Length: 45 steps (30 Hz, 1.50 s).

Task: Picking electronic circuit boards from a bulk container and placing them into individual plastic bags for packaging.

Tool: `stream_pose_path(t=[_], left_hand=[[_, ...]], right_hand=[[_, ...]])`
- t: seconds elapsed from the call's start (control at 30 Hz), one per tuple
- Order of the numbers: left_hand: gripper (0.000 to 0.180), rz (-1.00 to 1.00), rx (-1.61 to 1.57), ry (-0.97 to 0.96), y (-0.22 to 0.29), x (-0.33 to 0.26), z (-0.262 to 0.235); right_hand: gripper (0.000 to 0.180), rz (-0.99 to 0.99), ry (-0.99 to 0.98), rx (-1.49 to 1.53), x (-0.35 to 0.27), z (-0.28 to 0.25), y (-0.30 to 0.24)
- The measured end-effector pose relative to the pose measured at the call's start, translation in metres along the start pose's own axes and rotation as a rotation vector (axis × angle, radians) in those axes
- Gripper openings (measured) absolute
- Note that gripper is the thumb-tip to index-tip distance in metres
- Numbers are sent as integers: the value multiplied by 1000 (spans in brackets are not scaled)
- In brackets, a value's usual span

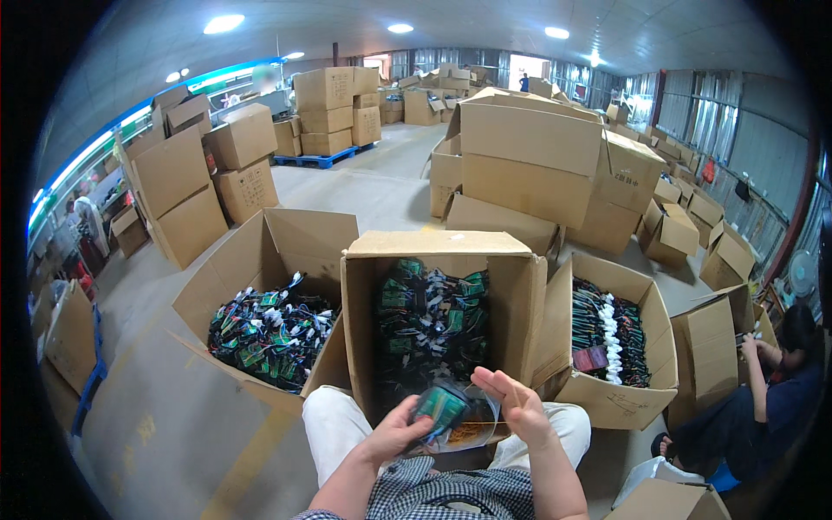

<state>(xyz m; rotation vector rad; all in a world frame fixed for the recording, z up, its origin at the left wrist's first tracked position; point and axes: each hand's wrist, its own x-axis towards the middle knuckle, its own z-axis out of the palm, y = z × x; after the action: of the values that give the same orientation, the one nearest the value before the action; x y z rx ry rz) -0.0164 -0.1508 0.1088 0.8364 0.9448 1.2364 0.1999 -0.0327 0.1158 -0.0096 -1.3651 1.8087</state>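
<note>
My left hand [392, 433] grips a dark-edged green circuit board bundle [444, 405] over my lap; whether it is one board or several stacked I cannot tell. Right beside it, my right hand [522, 411] is raised, its fingers stretched out and nothing in them. Below the hands, a clear container [475, 436] with thin orange bands, perhaps rubber bands, rests between my legs. Directly ahead stands a tall cardboard box [357, 321], its opening towards me, with wired green boards [433, 316] piled inside.
At left, an open carton [299, 227] holds jumbled wired boards [273, 338]. The right carton [620, 403] has boards in rows with white connectors [612, 338]. Large boxes [529, 173] rise behind. A seated person [767, 399] works at far right. Stacked cartons [325, 104] stand on a blue pallet [316, 160].
</note>
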Motion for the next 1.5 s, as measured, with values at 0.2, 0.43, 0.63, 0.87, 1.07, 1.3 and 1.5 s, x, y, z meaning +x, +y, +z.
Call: stream_pose_path(t=[0.2,0.43,0.63,0.87,1.07,1.3,1.5], left_hand=[[30,161,1327,-490,-46,5,39],[44,245,-384,54,-5,-35,13],[39,-57,524,-159,-18,-38,-15],[35,-129,192,378,46,-32,-63],[54,813,-785,853,110,-14,-215],[43,551,-727,-38,49,50,-204],[43,510,-537,60,17,86,-199]], right_hand=[[62,381,-623,-1262,34,26,10],[64,418,259,19,-22,-11,32],[70,105,-512,-978,25,24,-4],[16,127,579,-411,18,-2,9],[19,495,632,-366,-2,-43,57],[24,745,451,-542,16,-47,152],[21,412,-95,-1327,71,-20,233]])
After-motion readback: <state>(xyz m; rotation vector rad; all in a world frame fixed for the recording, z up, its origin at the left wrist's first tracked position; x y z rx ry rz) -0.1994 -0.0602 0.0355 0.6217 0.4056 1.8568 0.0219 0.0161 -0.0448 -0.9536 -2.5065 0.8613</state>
